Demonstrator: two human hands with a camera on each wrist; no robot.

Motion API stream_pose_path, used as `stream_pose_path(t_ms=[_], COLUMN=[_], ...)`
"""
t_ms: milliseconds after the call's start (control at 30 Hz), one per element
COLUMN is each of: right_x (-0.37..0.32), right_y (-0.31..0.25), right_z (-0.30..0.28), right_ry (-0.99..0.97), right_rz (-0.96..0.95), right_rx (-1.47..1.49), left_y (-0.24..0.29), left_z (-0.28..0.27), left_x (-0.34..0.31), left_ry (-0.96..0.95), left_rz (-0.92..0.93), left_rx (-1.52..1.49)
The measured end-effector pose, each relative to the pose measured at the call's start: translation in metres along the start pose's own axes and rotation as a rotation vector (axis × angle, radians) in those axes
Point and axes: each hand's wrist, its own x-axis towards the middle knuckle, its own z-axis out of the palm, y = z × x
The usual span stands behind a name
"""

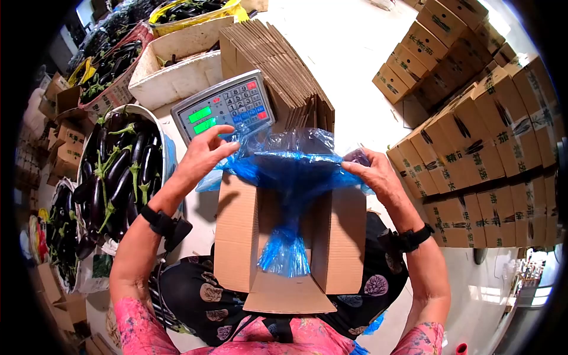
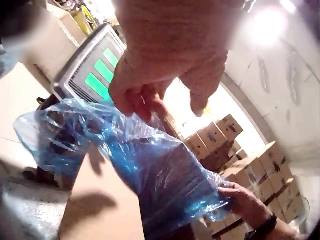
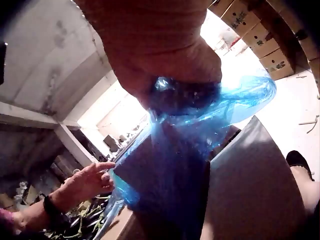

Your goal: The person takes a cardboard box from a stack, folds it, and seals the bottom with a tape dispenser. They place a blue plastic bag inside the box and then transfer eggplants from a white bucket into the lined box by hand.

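A thin blue plastic bag (image 1: 296, 177) spreads across the far side of an open cardboard box (image 1: 236, 236), its gathered lower end hanging inside. My right hand (image 1: 378, 177) pinches the bag's right edge, thumb on top. At the bag's left edge, my left hand (image 1: 204, 154) hovers with fingers loosely bent and thumb apart from them. In the left wrist view, that hand (image 2: 165, 70) is over the crumpled film with nothing pinched. The box stands between the person's legs, its near flap (image 1: 290, 296) folded outward.
Beyond the box are a digital scale (image 1: 225, 103) with green displays and a stack of flattened cartons (image 1: 278, 65). A tub of eggplants (image 1: 124, 171) stands left, near a white foam box (image 1: 171, 77). Printed cartons (image 1: 473, 142) are piled high at right.
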Motion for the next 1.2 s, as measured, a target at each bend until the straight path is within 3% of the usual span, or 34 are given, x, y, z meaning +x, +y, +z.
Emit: stream_pose_path(t_ms=[33, 100, 133, 233, 367, 433, 500, 600, 633, 667, 767, 833, 967, 1100, 1200], right_x=[-0.003, -0.008, -0.015, -0.031, -0.057, -0.068, -0.079, -0.097, -0.101, -0.107, -0.125, -0.133, -0.152, -0.175, -0.192], right_y=[0.002, 0.005, -0.002, -0.018, -0.025, -0.026, -0.019, -0.011, 0.001, 0.008, 0.021, 0.022, 0.016, 0.019, 0.021], right_z=[-0.001, -0.004, 0.0, 0.002, 0.016, 0.018, 0.011, -0.008, -0.012, -0.014, -0.013, -0.011, -0.005, -0.002, 0.0], right_ry=[0.032, 0.089, 0.166, 0.111, -0.036, -0.106, -0.162, -0.235, -0.211, -0.185, -0.185, -0.195, -0.205, -0.286, -0.25], right_rz=[-0.046, -0.14, -0.29, -0.54, -0.603, -0.66, -0.697, -0.589, -0.589, -0.549, -0.527, -0.536, -0.516, -0.463, -0.531], right_rx=[-0.007, -0.022, -0.088, -0.277, -0.368, -0.448, -0.579, -0.736, -0.718, -0.675, -0.632, -0.666, -0.788, -0.876, -1.015], left_y=[0.004, 0.015, 0.021, 0.047, 0.085, 0.101, 0.108, 0.074, 0.065, 0.062, 0.059, 0.068, 0.093, 0.082, 0.07], left_z=[0.005, 0.012, 0.017, 0.04, 0.085, 0.093, 0.09, 0.068, 0.057, 0.046, 0.031, 0.035, 0.046, 0.072, 0.105], left_x=[0.006, 0.017, 0.022, 0.041, 0.048, 0.039, 0.029, -0.006, -0.026, -0.045, -0.099, -0.138, -0.196, -0.245, -0.273], left_ry=[0.043, 0.046, 0.047, -0.087, -0.314, -0.547, -0.761, -0.85, -0.784, -0.759, -0.842, -0.782, -0.853, -0.836, -0.848], left_rz=[0.009, 0.227, 0.335, 0.692, 0.892, 0.676, 0.672, 0.671, 0.769, 0.709, 0.428, 0.538, 0.321, 0.274, 0.207], left_rx=[0.117, 0.225, 0.279, 0.289, 0.234, 0.31, 0.699, 0.808, 0.802, 0.811, 0.777, 0.45, 0.527, 0.229, 0.009])
